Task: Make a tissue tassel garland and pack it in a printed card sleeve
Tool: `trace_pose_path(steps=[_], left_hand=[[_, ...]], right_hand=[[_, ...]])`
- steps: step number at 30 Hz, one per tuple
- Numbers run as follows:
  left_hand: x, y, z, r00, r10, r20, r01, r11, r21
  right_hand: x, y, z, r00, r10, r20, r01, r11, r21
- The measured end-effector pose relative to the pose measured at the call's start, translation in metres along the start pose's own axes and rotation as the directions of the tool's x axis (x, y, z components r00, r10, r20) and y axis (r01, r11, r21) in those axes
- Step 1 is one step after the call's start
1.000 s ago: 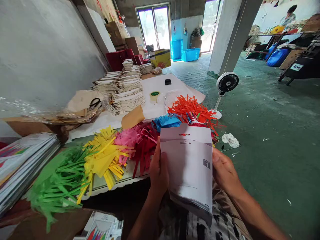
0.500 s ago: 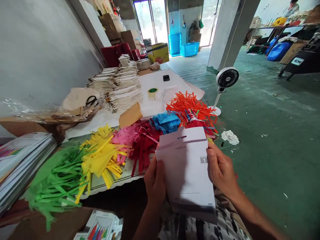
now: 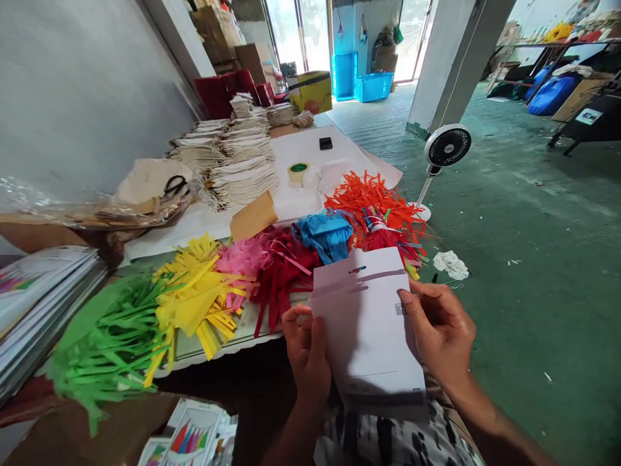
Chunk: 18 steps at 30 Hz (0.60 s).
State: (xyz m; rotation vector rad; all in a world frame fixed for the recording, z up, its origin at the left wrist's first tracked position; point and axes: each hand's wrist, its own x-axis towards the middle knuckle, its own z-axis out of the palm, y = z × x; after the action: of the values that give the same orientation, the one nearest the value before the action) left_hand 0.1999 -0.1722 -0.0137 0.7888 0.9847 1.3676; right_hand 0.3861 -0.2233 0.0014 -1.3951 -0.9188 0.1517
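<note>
A white paper packet (image 3: 373,330) with a slot near its top is held upright over my lap. My left hand (image 3: 306,353) pinches its left edge, and my right hand (image 3: 439,327) grips its upper right edge, thumb in front. Just beyond the packet lie a blue bundle of strips (image 3: 324,236), dark red strips (image 3: 279,278) and orange strips (image 3: 371,200). Pink strips (image 3: 247,255), yellow strips (image 3: 194,298) and green strips (image 3: 109,333) line the table's front edge to the left.
Stacked papers (image 3: 247,162), a tape roll (image 3: 298,171), a black box (image 3: 325,144) and scissors (image 3: 174,186) lie on the table. A fan (image 3: 449,145) stands to the right. Printed sheets (image 3: 43,304) are piled at the left, with printed packets (image 3: 191,433) below the table.
The packet has shifted slightly right in the view. My right hand's fingers have moved and its thumb now covers part of the printed mark. My left fingers sit at the edge in a different curl.
</note>
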Motion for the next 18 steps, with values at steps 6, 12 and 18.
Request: trace_pose_path(steps=[6, 12, 18], left_hand=[[-0.004, -0.003, 0.003, 0.999, -0.036, -0.016, 0.035, 0.997, -0.062], [0.005, 0.003, 0.007, 0.996, -0.084, 0.008, 0.084, 0.987, -0.138], [0.003, 0.004, 0.005, 0.998, -0.066, 0.017, 0.068, 0.991, -0.118]], right_hand=[[0.010, -0.007, -0.003, 0.957, 0.285, 0.057, -0.291, 0.932, 0.218], [0.011, -0.006, -0.013, 0.861, 0.464, 0.208, -0.509, 0.779, 0.366], [0.013, -0.008, -0.012, 0.842, 0.499, 0.204, -0.538, 0.757, 0.371]])
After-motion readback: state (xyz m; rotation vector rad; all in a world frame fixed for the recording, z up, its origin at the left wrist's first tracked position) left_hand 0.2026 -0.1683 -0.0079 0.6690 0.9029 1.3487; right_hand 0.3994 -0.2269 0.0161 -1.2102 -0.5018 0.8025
